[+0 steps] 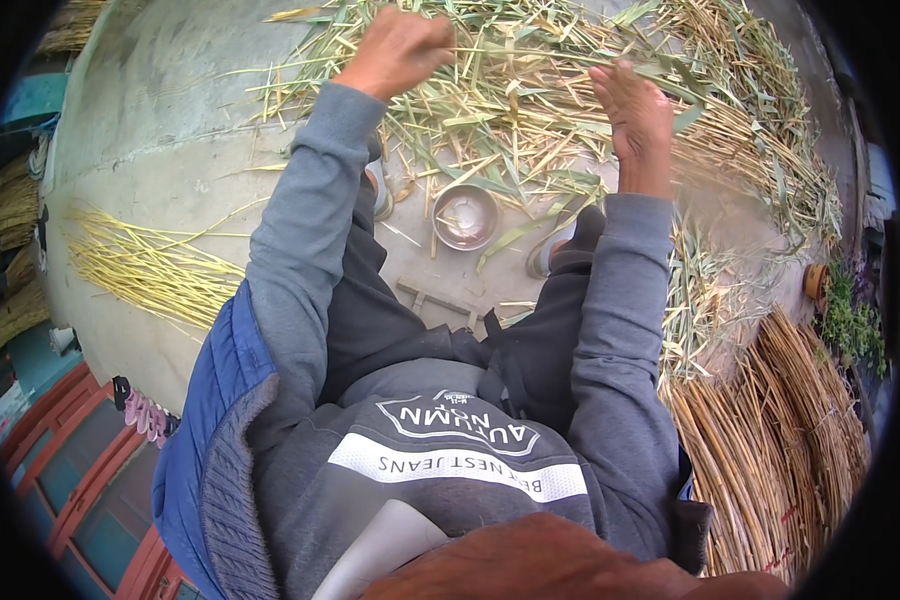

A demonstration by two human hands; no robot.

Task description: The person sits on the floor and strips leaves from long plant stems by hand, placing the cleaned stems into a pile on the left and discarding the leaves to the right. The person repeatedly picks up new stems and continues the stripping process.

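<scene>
My left hand (pixel 400 52) is closed in a fist on a thin reed stalk (pixel 515 52) that runs toward the right. My right hand (pixel 635 112) is raised near the stalk's other end, its fingers extended and its thumb apart. A green leaf (pixel 688 90) sticks out beside its fingers; whether the hand touches it I cannot tell. Beneath both hands spreads a loose pile of cut reeds and leaves (pixel 510 120). Between my feet stands a round metal bowl (pixel 465 217) with a little pale matter inside.
A bunch of thin yellow stalks (pixel 155 265) lies at left on the concrete floor (pixel 160 160). Thick bundles of brown reeds (pixel 770 450) lie at lower right. Leafy reeds (pixel 770 140) cover the far right, near a potted plant (pixel 850 320). Red-framed windows (pixel 80 480) are at lower left.
</scene>
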